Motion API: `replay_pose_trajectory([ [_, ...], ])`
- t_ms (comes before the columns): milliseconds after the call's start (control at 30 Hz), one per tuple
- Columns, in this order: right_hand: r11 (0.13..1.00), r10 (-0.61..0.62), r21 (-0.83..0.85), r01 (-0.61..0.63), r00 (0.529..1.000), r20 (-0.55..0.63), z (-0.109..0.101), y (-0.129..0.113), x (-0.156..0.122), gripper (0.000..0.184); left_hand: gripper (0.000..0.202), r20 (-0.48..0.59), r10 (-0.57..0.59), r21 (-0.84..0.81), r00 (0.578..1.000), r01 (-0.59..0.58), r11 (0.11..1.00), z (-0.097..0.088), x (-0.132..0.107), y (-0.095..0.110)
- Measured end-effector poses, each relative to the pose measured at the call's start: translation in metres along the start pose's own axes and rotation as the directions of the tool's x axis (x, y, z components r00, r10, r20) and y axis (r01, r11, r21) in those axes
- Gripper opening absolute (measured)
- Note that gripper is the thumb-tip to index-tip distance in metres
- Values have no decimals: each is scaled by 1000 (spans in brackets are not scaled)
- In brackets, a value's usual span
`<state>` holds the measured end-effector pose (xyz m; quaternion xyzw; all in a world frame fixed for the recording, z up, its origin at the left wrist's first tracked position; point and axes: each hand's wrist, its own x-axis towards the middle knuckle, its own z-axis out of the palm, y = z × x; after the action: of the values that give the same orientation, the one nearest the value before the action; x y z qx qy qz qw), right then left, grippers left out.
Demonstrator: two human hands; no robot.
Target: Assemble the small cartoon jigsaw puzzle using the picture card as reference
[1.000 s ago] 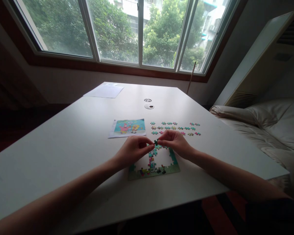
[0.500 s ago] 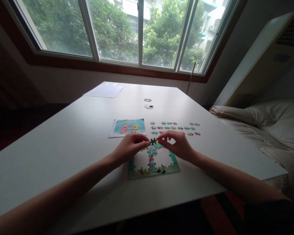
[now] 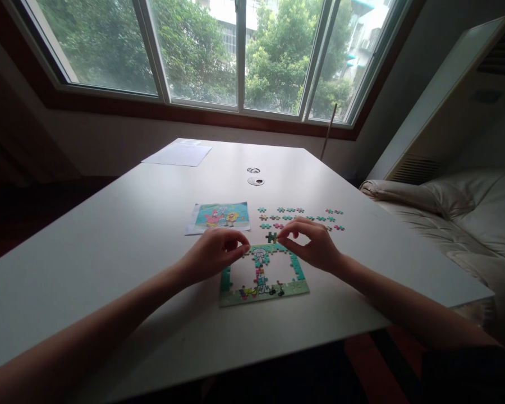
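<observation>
My right hand [image 3: 312, 241] pinches a dark green jigsaw piece [image 3: 271, 237] between thumb and forefinger, just above the top edge of a partly filled jigsaw puzzle [image 3: 264, 297]. The puzzle has a joined border and a middle column showing a cartoon figure, with a gap on each side of that column. My left hand [image 3: 219, 249] is closed, thumb and forefinger together near the puzzle's upper left corner; nothing shows between the fingertips. Beyond my right hand, loose jigsaw pieces [image 3: 287, 217] lie in rows, some of them hidden by it.
A colour picture sheet [image 3: 222, 216] with cartoon figures lies beyond my left hand. White papers [image 3: 177, 155] rest at the far left of the white table [image 3: 151, 213]. Two round inserts [image 3: 256, 181] are set in the tabletop. A pale sofa [image 3: 458, 207] stands to the right.
The piece has moved right with my right hand, away from my left fingertips. My left hand has shifted slightly left and no longer touches the piece.
</observation>
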<state>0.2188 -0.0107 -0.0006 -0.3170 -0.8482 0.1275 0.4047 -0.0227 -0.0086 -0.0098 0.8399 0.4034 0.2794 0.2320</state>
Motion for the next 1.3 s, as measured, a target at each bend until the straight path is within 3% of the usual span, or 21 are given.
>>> replay_pose_trajectory([
  [100,1000,-7,28,2,986,166,0,1,0,6,17,65,143,167,988,-152,974,-2,-4,2],
  [200,998,-38,58,20,941,335,3,3,0,7,19,186,213,240,959,-254,937,-2,-7,4],
  [300,998,-53,56,33,912,406,7,6,-2,6,21,253,250,278,935,-318,907,-2,-9,6],
  [667,999,-45,27,36,896,443,7,5,-2,5,28,345,261,294,902,-368,882,1,-11,13],
  [967,993,-108,14,114,886,451,6,6,-3,9,28,353,248,294,902,-358,886,3,-10,16],
  [1300,993,-115,40,110,854,508,2,7,-2,14,33,378,208,333,902,-343,878,0,-10,19],
])
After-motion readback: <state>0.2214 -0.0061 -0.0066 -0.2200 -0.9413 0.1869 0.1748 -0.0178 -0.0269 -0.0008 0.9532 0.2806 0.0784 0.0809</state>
